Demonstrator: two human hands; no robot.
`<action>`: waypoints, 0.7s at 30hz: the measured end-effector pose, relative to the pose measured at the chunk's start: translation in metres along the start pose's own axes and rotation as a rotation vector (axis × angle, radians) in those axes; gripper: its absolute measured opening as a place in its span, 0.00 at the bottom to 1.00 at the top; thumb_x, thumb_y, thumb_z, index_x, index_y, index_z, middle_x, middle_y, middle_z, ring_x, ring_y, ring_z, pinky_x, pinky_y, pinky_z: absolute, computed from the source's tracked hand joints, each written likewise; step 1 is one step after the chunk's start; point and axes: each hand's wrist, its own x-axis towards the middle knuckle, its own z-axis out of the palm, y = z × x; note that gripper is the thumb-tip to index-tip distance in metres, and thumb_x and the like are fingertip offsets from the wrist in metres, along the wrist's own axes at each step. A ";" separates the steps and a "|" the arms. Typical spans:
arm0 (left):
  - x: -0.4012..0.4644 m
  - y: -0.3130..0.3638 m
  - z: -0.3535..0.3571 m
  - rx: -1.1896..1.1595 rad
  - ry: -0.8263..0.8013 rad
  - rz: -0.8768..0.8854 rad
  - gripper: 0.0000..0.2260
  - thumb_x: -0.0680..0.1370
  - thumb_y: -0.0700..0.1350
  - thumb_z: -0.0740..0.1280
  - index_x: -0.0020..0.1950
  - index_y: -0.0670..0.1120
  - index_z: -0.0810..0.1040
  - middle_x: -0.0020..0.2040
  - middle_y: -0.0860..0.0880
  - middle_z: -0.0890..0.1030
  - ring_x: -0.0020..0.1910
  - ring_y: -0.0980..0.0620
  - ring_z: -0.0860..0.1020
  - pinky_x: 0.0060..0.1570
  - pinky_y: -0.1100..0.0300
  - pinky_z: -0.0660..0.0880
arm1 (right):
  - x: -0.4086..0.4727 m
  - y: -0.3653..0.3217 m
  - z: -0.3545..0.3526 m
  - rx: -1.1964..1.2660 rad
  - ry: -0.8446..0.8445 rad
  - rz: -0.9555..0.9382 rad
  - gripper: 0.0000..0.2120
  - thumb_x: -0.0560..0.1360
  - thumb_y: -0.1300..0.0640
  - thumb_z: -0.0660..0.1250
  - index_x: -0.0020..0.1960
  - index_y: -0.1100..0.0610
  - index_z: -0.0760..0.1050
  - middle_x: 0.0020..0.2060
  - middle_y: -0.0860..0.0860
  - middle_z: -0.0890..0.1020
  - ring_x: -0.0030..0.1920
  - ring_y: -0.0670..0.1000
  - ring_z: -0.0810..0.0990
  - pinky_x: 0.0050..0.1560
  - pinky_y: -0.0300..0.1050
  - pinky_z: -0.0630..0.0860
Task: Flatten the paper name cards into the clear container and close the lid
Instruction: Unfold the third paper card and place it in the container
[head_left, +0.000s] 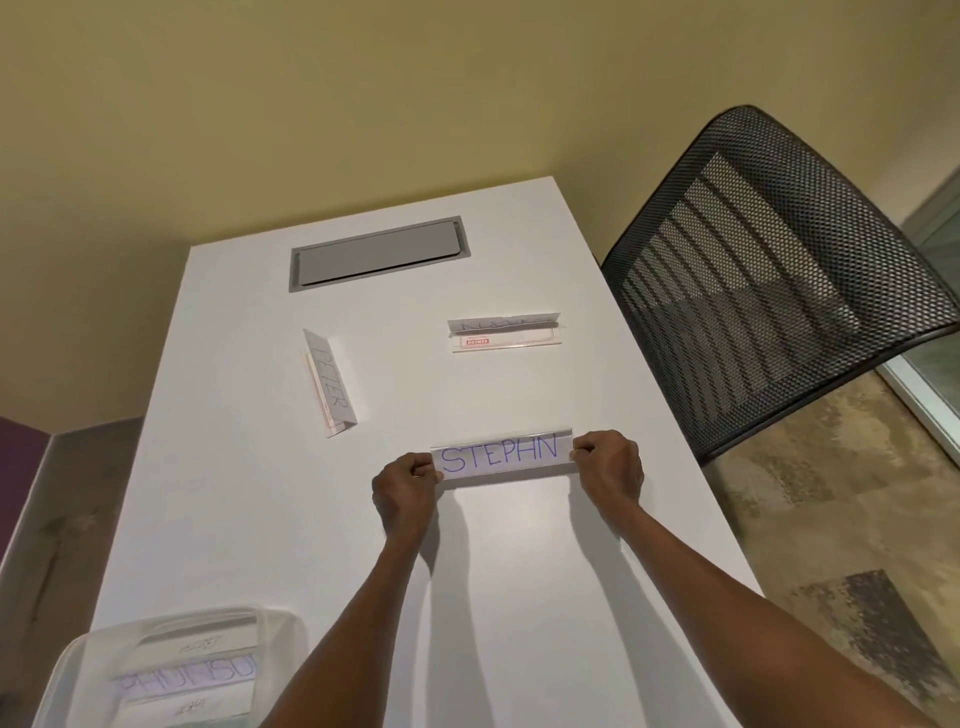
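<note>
**STEPHN card pinched at both ends, container near-left**

Head view. I have the "STEPHN" name card (503, 459) on the white table (519, 597), out in front of me and a little right of centre. Its long axis runs left to right across my body. My left hand (405, 493) pinches its left end, fingers closed on the paper; my right hand (610, 470) pinches the right end the same way. The card looks folded, with a ridge along its far edge, so I judge it not yet flattened.

The clear container (156, 670) sits at the near-left corner of the table, open, with a few cards already lying flat inside. It lies near and left of the card, closer to my left hand. The card's axis roughly matches the cards inside, so little turning should be needed.

Two tent cards remain farther out: "PETER" (332, 382) to the left, angled, and another card (504, 332) to the right, its writing unreadable. No lid in sight.
</note>
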 end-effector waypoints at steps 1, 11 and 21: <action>0.001 -0.003 0.002 0.016 0.009 0.006 0.09 0.69 0.35 0.69 0.42 0.49 0.84 0.36 0.53 0.84 0.38 0.52 0.81 0.36 0.63 0.73 | 0.000 0.002 0.001 -0.013 -0.008 0.000 0.05 0.66 0.64 0.64 0.35 0.59 0.78 0.30 0.55 0.79 0.29 0.52 0.69 0.30 0.40 0.67; 0.004 -0.020 0.021 0.101 0.043 0.089 0.10 0.69 0.36 0.65 0.39 0.50 0.83 0.32 0.54 0.81 0.33 0.53 0.77 0.29 0.72 0.66 | 0.003 0.011 0.012 -0.079 -0.015 0.004 0.07 0.67 0.63 0.63 0.37 0.60 0.80 0.34 0.56 0.82 0.40 0.61 0.81 0.31 0.42 0.69; 0.016 -0.049 0.032 0.176 0.006 0.122 0.11 0.65 0.38 0.62 0.32 0.54 0.67 0.28 0.53 0.68 0.29 0.58 0.62 0.29 0.63 0.60 | 0.005 0.017 0.018 -0.079 -0.004 -0.010 0.08 0.66 0.65 0.62 0.38 0.60 0.81 0.35 0.55 0.82 0.40 0.60 0.80 0.35 0.45 0.76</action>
